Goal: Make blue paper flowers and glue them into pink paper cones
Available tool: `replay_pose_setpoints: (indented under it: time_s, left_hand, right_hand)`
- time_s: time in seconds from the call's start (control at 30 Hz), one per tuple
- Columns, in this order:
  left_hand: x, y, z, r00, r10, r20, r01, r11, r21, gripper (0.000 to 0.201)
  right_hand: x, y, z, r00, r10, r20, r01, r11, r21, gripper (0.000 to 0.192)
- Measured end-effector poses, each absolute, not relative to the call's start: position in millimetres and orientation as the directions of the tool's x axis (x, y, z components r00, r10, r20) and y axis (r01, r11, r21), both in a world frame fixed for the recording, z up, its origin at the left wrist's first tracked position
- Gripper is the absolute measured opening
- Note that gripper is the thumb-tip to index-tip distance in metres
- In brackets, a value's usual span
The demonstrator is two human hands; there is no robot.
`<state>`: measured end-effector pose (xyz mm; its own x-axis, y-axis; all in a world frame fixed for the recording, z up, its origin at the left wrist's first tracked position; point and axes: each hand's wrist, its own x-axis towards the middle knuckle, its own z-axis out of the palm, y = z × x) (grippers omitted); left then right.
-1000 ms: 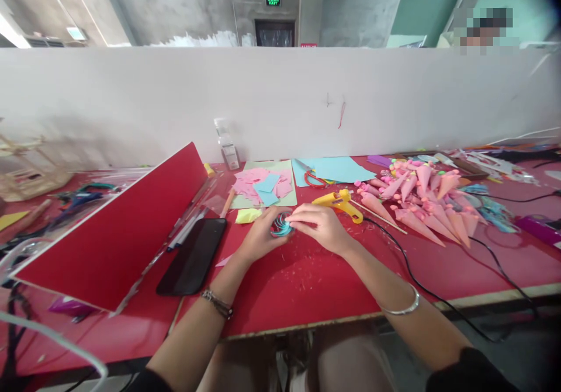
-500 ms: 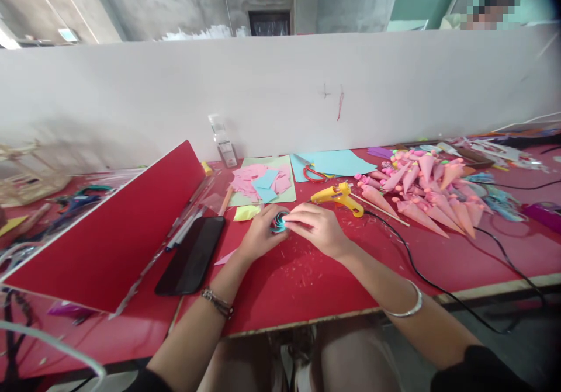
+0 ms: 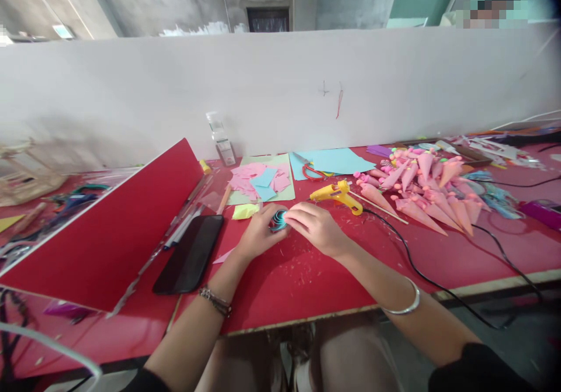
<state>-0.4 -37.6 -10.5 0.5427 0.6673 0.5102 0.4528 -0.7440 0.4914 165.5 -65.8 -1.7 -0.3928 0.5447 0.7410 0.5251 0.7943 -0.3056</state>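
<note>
Near the middle of the frame, the left hand and right hand pinched a small blue rolled paper piece between their fingertips, low over the red table. A yellow glue gun lay just beyond; pink paper cones were heaped at right. A white partition ran across behind, grey concrete walls above.

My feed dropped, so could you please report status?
Left hand and right hand both pinching the blue paper coil. Glue gun just behind, untouched.

Bright, even light – edges warped
</note>
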Motion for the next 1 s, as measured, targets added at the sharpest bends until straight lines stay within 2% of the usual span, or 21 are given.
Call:
replay_pose_setpoints:
  time_s: [0.2, 0.43, 0.67, 0.73, 0.87, 1.0]
  left_hand:
    - [1.1, -39.1, -9.9, 0.563, 0.649, 0.513, 0.411, -0.757, 0.507, 0.032]
    - [-0.3, -35.3, -13.5, 0.543, 0.655, 0.525, 0.457, -0.755, 0.470, 0.019]
    - [-0.5, -36.6, -13.6, 0.545, 0.660, 0.517, 0.483, -0.751, 0.449, 0.015]
    - [-0.9, -36.7, -14.1, 0.540, 0.668, 0.512, 0.497, -0.744, 0.447, 0.015]
    - [-2.2, -36.0, -15.5, 0.497, 0.700, 0.513, 0.537, -0.712, 0.452, 0.018]
    - [-2.5, -35.9, -14.6, 0.536, 0.659, 0.527, 0.477, -0.752, 0.455, 0.020]
  right_hand:
    - [166.0, -66.7, 0.0, -0.355, 0.544, 0.760, 0.522, 0.790, -0.321, 0.017]
    - [163.1, -68.3, -2.1, -0.341, 0.549, 0.763, 0.496, 0.795, -0.350, 0.022]
    - [161.5, -69.1, -3.5, -0.318, 0.545, 0.776, 0.492, 0.794, -0.356, 0.019]
    - [162.0, -69.9, -2.0, -0.339, 0.563, 0.754, 0.500, 0.787, -0.362, 0.022]
    - [161.2, -71.3, 1.2, -0.427, 0.626, 0.653, 0.560, 0.750, -0.353, 0.039]
    - [159.4, -71.2, 0.7, -0.474, 0.657, 0.586, 0.589, 0.731, -0.344, 0.031]
